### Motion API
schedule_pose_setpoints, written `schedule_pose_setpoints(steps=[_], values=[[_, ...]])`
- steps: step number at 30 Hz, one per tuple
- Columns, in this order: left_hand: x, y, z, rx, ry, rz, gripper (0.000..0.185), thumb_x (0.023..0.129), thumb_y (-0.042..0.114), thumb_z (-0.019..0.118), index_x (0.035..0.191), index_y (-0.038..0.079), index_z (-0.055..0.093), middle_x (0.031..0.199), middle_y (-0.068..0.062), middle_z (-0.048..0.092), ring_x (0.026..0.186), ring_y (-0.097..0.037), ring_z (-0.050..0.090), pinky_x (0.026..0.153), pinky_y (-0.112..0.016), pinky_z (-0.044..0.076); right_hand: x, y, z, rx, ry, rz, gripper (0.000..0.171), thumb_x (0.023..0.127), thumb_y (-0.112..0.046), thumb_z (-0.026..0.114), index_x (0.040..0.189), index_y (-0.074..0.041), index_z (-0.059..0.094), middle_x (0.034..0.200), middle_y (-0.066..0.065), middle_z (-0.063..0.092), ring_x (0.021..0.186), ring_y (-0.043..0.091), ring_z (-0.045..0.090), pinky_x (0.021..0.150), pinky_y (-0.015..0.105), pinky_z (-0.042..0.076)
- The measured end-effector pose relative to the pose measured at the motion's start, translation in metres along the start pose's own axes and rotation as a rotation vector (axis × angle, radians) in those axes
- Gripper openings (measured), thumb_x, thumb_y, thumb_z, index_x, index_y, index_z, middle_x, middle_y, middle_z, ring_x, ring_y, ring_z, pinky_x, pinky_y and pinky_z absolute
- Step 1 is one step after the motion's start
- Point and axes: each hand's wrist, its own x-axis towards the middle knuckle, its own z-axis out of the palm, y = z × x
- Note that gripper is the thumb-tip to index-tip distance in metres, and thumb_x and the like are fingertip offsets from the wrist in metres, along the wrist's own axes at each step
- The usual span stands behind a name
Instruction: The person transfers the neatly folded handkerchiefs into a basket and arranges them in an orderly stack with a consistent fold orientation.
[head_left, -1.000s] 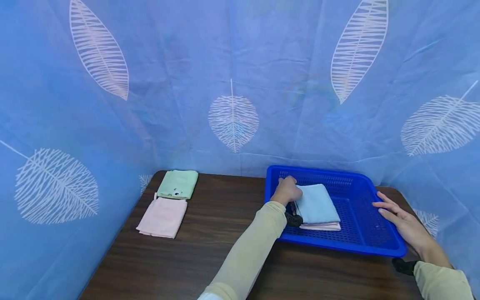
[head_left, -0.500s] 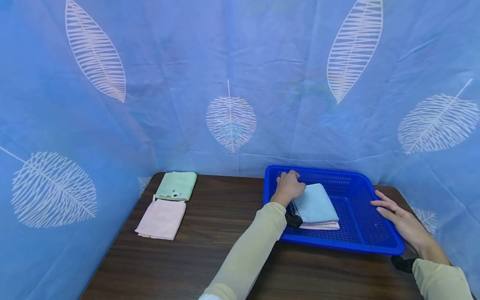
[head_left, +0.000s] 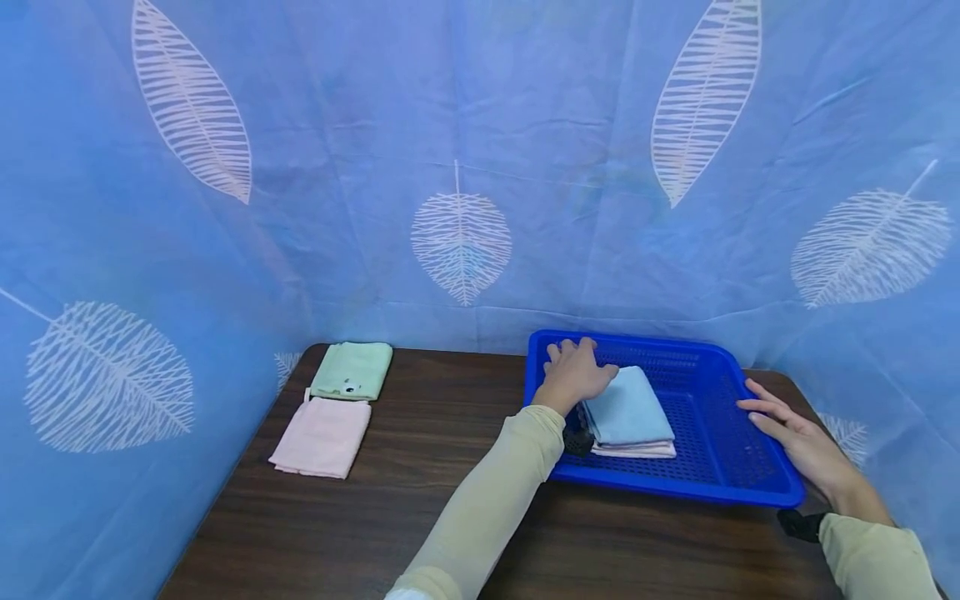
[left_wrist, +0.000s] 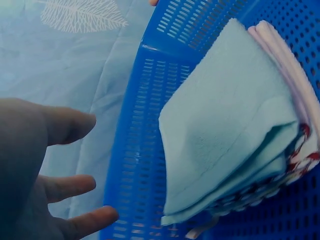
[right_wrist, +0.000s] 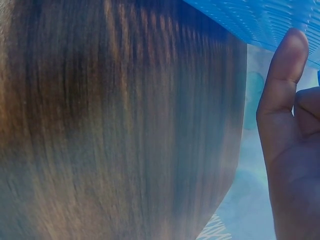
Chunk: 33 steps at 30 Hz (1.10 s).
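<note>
A blue plastic basket (head_left: 757,496) holds a stack of folded towels. The top one is a light blue towel (head_left: 630,404), with pale pink cloth (left_wrist: 287,55) showing beneath it. Over the basket's left part hovers my left hand (head_left: 576,375), its fingers spread and nothing in them. The left wrist view shows those fingers apart from the light blue towel. My right hand (head_left: 806,446) rests against the basket's right side with fairly straight fingers. In the right wrist view its thumb (right_wrist: 287,65) lies against the basket's outer wall (right_wrist: 240,17).
On the left of the dark wooden table (head_left: 442,417) lie a folded green towel (head_left: 356,368) and, nearer, a folded pink towel (head_left: 322,437). A blue curtain (head_left: 330,125) with white leaf prints hangs behind and around the table.
My left hand has lifted slightly off the towel stack, shifted left, and spread its fingers. The right hand has stayed at the basket's side. The towels lie as before.
</note>
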Motion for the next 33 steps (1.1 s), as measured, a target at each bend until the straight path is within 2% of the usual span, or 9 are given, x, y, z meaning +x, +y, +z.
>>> schedule_pose_setpoints(steps=[2, 6, 9, 16, 24, 30, 33], values=[[-0.002, -0.001, -0.003, 0.043, -0.002, 0.017, 0.060, 0.099, 0.059, 0.056, 0.152, 0.034, 0.044, 0.157, -0.005, 0.040, 0.146, -0.029, 0.031, 0.118, -0.047, 0.034, 0.001, -0.001, 0.001, 0.000, -0.002, -0.005, 0.055, 0.110, -0.042, 0.040, 0.157, -0.013, 0.040, 0.164, -0.036, 0.003, 0.147, -0.017, -0.001, 0.083, 0.001, 0.031], [-0.007, 0.000, -0.008, 0.100, 0.005, 0.054, 0.063, 0.098, 0.064, 0.054, 0.154, 0.038, 0.040, 0.159, -0.003, 0.037, 0.146, -0.028, 0.029, 0.118, -0.048, 0.032, 0.001, -0.001, 0.000, -0.004, -0.001, -0.001, 0.055, 0.110, -0.042, 0.040, 0.156, -0.012, 0.040, 0.163, -0.037, 0.004, 0.134, -0.027, 0.009, 0.082, 0.001, 0.035], [-0.010, 0.001, -0.012, 0.130, 0.012, 0.083, 0.065, 0.098, 0.066, 0.050, 0.156, 0.039, 0.036, 0.163, -0.003, 0.031, 0.149, -0.029, 0.026, 0.118, -0.049, 0.032, 0.000, -0.001, 0.000, -0.007, -0.002, 0.009, 0.055, 0.110, -0.042, 0.039, 0.156, -0.012, 0.040, 0.162, -0.039, 0.005, 0.130, -0.029, 0.012, 0.081, 0.001, 0.036], [-0.014, 0.000, -0.024, 0.144, 0.039, 0.117, 0.067, 0.100, 0.066, 0.046, 0.159, 0.039, 0.030, 0.169, -0.003, 0.023, 0.156, -0.030, 0.018, 0.124, -0.051, 0.025, 0.001, 0.001, 0.000, 0.038, -0.009, 0.008, 0.053, 0.111, -0.040, 0.040, 0.157, -0.014, 0.040, 0.164, -0.036, 0.004, 0.140, -0.020, 0.007, 0.082, 0.002, 0.037], [-0.015, -0.004, -0.034, 0.173, 0.075, 0.149, 0.075, 0.096, 0.070, 0.049, 0.161, 0.040, 0.026, 0.173, -0.002, 0.013, 0.161, -0.035, 0.007, 0.129, -0.057, 0.013, -0.001, 0.000, -0.002, -0.012, 0.004, -0.001, 0.055, 0.110, -0.042, 0.039, 0.156, -0.011, 0.040, 0.162, -0.039, 0.005, 0.124, -0.030, 0.017, 0.081, 0.001, 0.039], [-0.016, -0.010, -0.038, 0.204, 0.090, 0.167, 0.077, 0.095, 0.074, 0.046, 0.161, 0.043, 0.021, 0.174, 0.002, 0.008, 0.161, -0.037, 0.002, 0.129, -0.060, 0.008, -0.001, -0.001, -0.002, -0.008, 0.001, -0.002, 0.056, 0.110, -0.043, 0.040, 0.156, -0.012, 0.040, 0.162, -0.039, 0.004, 0.133, -0.026, 0.011, 0.080, 0.002, 0.039], [-0.018, -0.013, -0.043, 0.212, 0.097, 0.175, 0.078, 0.096, 0.074, 0.044, 0.162, 0.043, 0.019, 0.174, 0.002, 0.006, 0.161, -0.038, 0.001, 0.129, -0.061, 0.006, -0.001, 0.000, -0.002, -0.014, 0.007, -0.004, 0.056, 0.110, -0.043, 0.040, 0.156, -0.012, 0.040, 0.162, -0.039, 0.005, 0.132, -0.027, 0.011, 0.080, 0.002, 0.036]])
